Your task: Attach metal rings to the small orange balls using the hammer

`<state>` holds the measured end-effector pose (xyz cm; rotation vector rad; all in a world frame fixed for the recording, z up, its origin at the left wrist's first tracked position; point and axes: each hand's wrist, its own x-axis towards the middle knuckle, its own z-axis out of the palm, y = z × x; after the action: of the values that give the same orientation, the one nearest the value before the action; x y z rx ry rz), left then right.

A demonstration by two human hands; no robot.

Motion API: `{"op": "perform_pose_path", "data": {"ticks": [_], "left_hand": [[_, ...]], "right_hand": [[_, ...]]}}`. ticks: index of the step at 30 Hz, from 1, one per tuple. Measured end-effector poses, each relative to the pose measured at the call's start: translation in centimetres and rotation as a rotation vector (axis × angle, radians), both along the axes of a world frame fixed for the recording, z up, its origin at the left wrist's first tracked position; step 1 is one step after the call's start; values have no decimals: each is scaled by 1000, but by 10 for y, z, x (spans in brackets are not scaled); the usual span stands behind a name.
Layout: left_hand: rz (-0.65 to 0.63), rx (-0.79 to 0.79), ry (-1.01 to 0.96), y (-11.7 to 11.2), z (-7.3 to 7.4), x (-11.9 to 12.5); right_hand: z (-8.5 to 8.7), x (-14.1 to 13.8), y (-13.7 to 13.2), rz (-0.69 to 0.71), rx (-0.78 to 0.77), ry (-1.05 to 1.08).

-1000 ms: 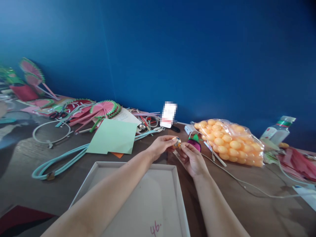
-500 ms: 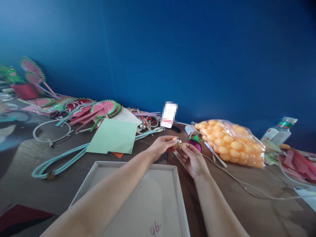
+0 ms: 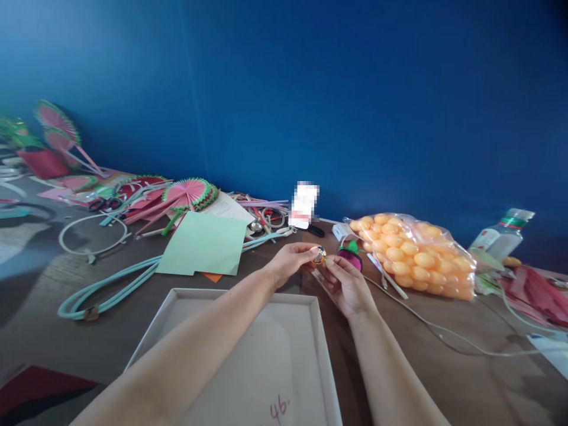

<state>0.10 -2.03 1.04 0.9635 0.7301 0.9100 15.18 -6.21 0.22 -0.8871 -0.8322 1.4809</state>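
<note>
The left hand (image 3: 293, 260) has thumb and fingers clamped on a small shiny ball (image 3: 319, 255), the thumb over its near face, while the right hand (image 3: 348, 287) pinches the ball's right edge between thumb and forefinger, the other fingers curled beneath. Both hands are held over the desk (image 3: 399, 349), just past the far right corner of the shallow box (image 3: 326, 355), with the purple pouch (image 3: 352, 260) just beyond the right hand. Against half a second ago, the grip is all but unchanged — only the whole view has shifted a touch, and a pale blur at the desk's left end has gone. Fingers cover much of the ball, so its underside cannot be made out; the phone (image 3: 304, 204) near the desk's far edge is pixelated, and the forearms hide part of the box, whose near edge is cut off.
</note>
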Motion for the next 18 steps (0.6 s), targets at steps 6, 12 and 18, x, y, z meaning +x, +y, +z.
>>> {"op": "perform_pose_path", "data": {"ticks": [6, 12, 18], "left_hand": [[11, 22, 15, -1, 0, 0], [22, 108, 26, 1, -3, 1], [22, 167, 49, 0, -3, 1]], "right_hand": [[-3, 0, 0, -22, -7, -18], [-4, -3, 0, -60, -4, -38], [-3, -5, 1, -73, -12, -4]]}}
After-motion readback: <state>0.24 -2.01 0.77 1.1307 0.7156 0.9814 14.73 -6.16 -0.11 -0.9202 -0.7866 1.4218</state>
